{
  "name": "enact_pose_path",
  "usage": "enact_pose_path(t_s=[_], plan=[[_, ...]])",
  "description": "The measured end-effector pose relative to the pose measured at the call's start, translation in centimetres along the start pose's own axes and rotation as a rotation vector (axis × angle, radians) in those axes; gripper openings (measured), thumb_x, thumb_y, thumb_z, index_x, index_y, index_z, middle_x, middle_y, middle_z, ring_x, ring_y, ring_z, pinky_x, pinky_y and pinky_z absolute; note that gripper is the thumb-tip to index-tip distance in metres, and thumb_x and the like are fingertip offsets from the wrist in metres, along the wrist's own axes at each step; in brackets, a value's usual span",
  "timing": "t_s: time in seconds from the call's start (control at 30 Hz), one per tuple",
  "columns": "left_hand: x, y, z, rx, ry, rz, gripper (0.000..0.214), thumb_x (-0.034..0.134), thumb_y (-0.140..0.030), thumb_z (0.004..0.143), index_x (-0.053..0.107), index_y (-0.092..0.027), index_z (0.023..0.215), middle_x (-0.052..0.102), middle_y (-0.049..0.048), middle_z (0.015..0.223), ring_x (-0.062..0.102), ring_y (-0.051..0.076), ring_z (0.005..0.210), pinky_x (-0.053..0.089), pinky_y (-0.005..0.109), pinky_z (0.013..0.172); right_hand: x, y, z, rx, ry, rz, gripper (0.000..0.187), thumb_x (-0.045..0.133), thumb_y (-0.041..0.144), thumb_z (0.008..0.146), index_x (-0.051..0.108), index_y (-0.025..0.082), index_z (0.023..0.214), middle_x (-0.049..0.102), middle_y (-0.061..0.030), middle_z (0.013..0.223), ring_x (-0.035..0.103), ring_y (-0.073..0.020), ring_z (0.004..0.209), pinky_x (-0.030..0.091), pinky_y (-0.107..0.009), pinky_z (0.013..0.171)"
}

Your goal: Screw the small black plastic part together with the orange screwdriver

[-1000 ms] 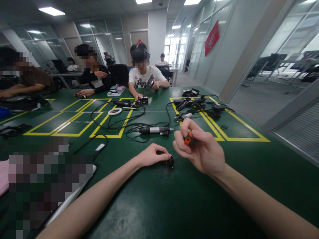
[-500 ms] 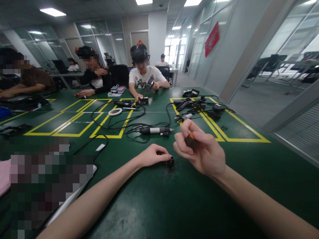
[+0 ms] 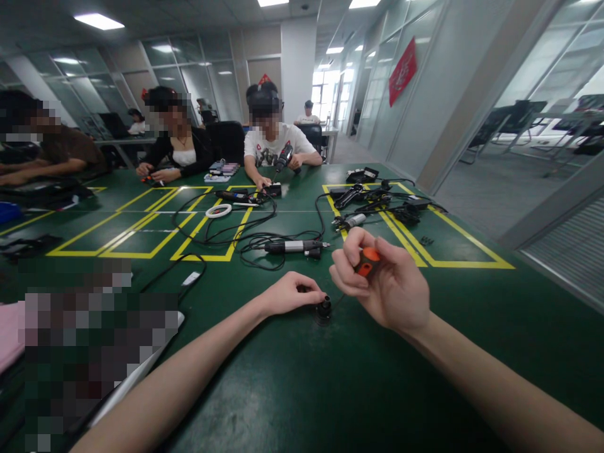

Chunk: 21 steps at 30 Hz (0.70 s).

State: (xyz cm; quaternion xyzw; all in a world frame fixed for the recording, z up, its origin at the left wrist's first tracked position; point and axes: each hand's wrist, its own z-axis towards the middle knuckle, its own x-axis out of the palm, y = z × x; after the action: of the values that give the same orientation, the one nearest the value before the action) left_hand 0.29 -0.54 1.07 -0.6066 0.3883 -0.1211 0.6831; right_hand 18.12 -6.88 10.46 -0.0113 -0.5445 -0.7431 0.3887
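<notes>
My right hand [image 3: 382, 283] is closed round the orange and black handle of a small screwdriver [image 3: 367, 263], held upright above the green table [image 3: 302, 377]. Its thin shaft slants down toward a small black round part [image 3: 323, 308] standing on the table. My left hand [image 3: 287, 294] rests on the table with its fingers curled and its fingertips pinching that black part on its left side.
An electric screwdriver [image 3: 295, 246] lies among tangled black cables just beyond my hands. More tools and adapters [image 3: 377, 201] sit in the yellow-taped box at the right. A white ring [image 3: 218, 211] lies farther left. Several people sit at the table's far and left sides.
My right hand has turned the screwdriver handle in its fingers, so more orange shows now. My left hand stays on the black part.
</notes>
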Motion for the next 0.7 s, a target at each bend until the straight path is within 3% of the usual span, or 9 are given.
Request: enact_pose_path(t_s=[0.17, 0.3, 0.5, 0.7], plan=[[-0.03, 0.12, -0.01, 0.008, 0.007, 0.016, 0.037, 0.068, -0.043, 0.088, 0.083, -0.01, 0.094, 0.075, 0.004, 0.08, 0.059, 0.016, 0.074, 0.044, 0.025, 0.071, -0.07, -0.09, -0.16, -0.007, -0.007, -0.017, 0.02, 0.061, 0.038, 0.096, 0.054, 0.023, 0.084, 0.044, 0.0069, 0.058, 0.027, -0.0104, 0.048, 0.023, -0.023, 0.046], [0.02, 0.35, 0.07, 0.02, 0.016, 0.001, 0.034, 0.07, -0.043, 0.089, 0.083, -0.012, 0.094, 0.078, 0.0056, 0.088, 0.065, 0.019, 0.083, 0.048, 0.026, 0.077, -0.02, -0.07, -0.07, -0.051, 0.006, -0.109, 0.029, 0.059, 0.039, 0.098, 0.06, 0.02, 0.077, 0.053, 0.0018, 0.065, 0.042, -0.0123, 0.051, 0.032, -0.026, 0.048], [0.16, 0.05, 0.01, -0.012, -0.016, 0.013, 0.031, 0.07, -0.04, 0.088, 0.082, -0.012, 0.089, 0.072, 0.0019, 0.077, 0.059, 0.015, 0.073, 0.044, 0.024, 0.069, 0.15, 0.01, -0.17, 0.02, 0.0, -0.093, 0.039, 0.053, 0.046, 0.1, 0.055, 0.02, 0.072, 0.037, 0.0058, 0.056, 0.027, -0.011, 0.047, 0.024, -0.026, 0.047], [0.07, -0.3, -0.17, -0.005, -0.002, 0.024, 0.033, 0.068, -0.041, 0.089, 0.082, -0.011, 0.093, 0.074, 0.003, 0.081, 0.059, 0.016, 0.075, 0.045, 0.024, 0.072, 0.12, 0.05, -0.22, 0.004, -0.012, -0.051, 0.023, 0.06, 0.042, 0.095, 0.053, 0.023, 0.083, 0.038, 0.0081, 0.055, 0.025, -0.0106, 0.047, 0.024, -0.025, 0.048]])
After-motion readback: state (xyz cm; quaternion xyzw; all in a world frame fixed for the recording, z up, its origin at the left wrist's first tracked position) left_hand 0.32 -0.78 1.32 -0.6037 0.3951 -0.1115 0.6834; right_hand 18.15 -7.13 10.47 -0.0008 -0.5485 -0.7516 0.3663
